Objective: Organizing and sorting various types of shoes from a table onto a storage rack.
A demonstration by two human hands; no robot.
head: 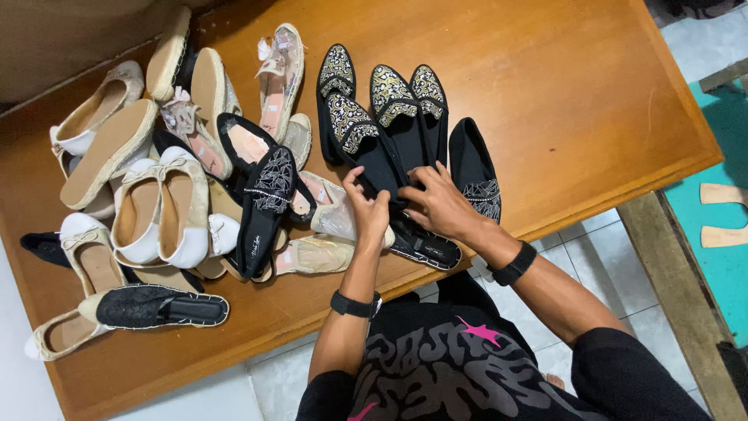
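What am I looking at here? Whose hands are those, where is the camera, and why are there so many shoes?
There is no machine here, just a person. The one picture comes from a camera worn on their head, looking down, so you see their own arms from above. Both hands rest on a row of black slippers with patterned toes lying on a wooden table. The left hand and the right hand both grip one black slipper from that row, fingers curled on it. Each wrist wears a black band. To the left lies a jumbled pile of white and beige shoes, with a few more black ones mixed in. Why there are so many, the picture does not show.
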